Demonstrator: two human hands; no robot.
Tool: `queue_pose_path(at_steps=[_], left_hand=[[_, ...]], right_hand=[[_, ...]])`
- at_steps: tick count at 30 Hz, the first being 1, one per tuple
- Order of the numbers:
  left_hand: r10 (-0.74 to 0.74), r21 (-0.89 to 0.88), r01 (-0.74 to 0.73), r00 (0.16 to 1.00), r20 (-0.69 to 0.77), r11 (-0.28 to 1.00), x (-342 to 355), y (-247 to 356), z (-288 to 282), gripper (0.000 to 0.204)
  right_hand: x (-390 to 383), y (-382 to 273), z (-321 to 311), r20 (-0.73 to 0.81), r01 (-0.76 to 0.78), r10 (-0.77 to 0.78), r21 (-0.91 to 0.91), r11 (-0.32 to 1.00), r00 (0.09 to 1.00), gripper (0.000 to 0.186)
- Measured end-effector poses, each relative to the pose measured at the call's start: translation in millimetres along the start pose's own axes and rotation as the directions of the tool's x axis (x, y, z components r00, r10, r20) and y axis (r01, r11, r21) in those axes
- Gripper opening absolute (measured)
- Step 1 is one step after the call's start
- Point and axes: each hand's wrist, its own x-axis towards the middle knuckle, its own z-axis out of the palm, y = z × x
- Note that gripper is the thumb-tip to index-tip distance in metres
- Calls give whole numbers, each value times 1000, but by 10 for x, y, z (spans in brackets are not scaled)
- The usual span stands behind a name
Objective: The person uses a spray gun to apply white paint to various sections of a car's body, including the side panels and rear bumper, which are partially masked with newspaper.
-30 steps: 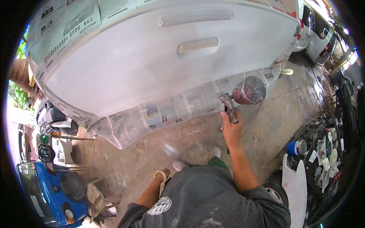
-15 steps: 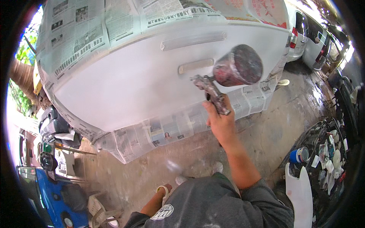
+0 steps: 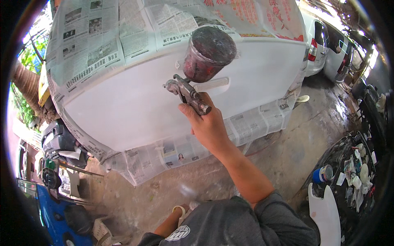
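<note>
My right hand (image 3: 207, 127) is closed around a paint-stained spray gun (image 3: 184, 92) with a red, grime-covered cup (image 3: 209, 51) on top. The gun is held in front of a white car panel (image 3: 123, 102), over its taped handle area (image 3: 215, 84). Newspaper masking (image 3: 102, 37) covers the top, side and lower edge of the panel. Low at the bottom of the view, my left hand (image 3: 186, 208) is partly behind my body, with a cream band at the wrist; its fingers are too small and hidden to read.
Parked cars (image 3: 318, 49) stand at upper right. At lower right are a white body part (image 3: 324, 213), a blue can (image 3: 320, 174) and scattered scraps on dark material. A blue vehicle (image 3: 45, 217) and stacked parts (image 3: 63, 143) stand on the left. Concrete floor (image 3: 156, 188) surrounds my feet.
My right hand has carried the spray gun upward and leftward, from beside the lower masking paper to across the white panel. The view has shifted too, showing more newspaper along the top.
</note>
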Motion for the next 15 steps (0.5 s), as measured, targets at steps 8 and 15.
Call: queue_pose_path(at_steps=[8, 15], left_hand=[[5, -51, 0, 993, 114, 999, -15, -158, 123, 32], [77, -51, -65, 955, 287, 997, 68, -50, 32, 33]], right_hand=[[264, 8, -401, -142, 92, -121, -198, 976, 982, 38], [306, -25, -1252, -380, -130, 22, -260, 957, 925, 33]])
